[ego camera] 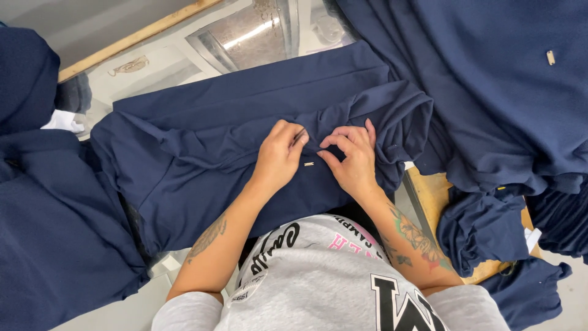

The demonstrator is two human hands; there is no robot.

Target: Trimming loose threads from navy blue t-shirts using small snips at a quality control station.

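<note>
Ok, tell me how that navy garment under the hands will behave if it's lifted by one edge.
The navy garment would probably droop limply: it already bunches into soft folds where the left hand and right hand pinch it. It looks light for its spread. The small metal tag seems unlikely to stiffen it.

Bright, even light; sharp focus.

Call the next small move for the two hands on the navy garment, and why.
Probably draw the pinched fold flat toward the small gold tag. Both the left hand and the right hand pinch the navy garment just above it, and the cloth between them is bunched.
</note>
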